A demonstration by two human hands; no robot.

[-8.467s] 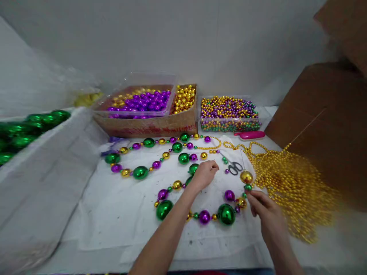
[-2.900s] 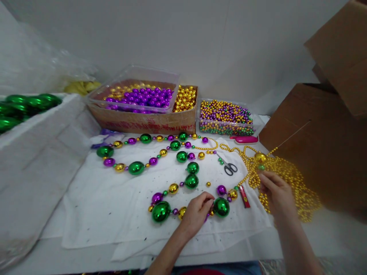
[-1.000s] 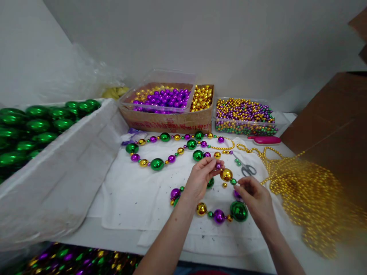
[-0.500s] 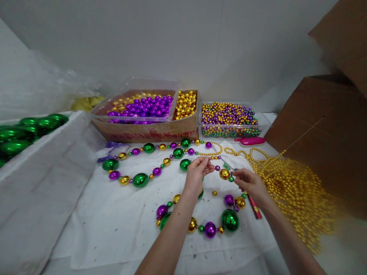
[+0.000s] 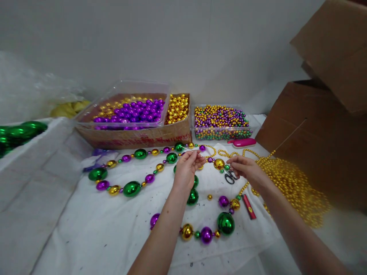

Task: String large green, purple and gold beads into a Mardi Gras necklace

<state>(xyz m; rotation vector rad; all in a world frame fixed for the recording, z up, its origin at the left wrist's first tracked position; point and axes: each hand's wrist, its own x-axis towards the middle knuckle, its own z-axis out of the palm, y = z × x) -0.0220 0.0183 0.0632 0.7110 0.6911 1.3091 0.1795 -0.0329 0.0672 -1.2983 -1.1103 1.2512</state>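
Observation:
My left hand [image 5: 187,168] is closed in a pinch on a thin pale string [image 5: 187,149], whose end sticks out past the fingertips. Purple beads, a gold ball [image 5: 219,164] and a small green bead [image 5: 227,167] run in a line between my two hands. My right hand [image 5: 243,168] has its fingers pinched together at the green end of this beaded string. Just below those fingers lie black-handled scissors [image 5: 230,177]. Green balls [image 5: 192,196] lie beside my left wrist, and a strand with a big green ball [image 5: 226,223] curves in front, partly hidden by my left forearm.
A finished-looking bead garland [image 5: 132,188] lies at left. Behind stand a cardboard box [image 5: 134,138] of purple and gold balls and a clear tub [image 5: 222,130] of small beads. A red lighter [image 5: 248,207], a pink case [image 5: 244,143] and heaped gold bead chains [image 5: 289,187] are at right.
The view has shifted slightly. My right hand has moved up a little from the scissors, whose handles now show. The string end now sticks out above my left fingers.

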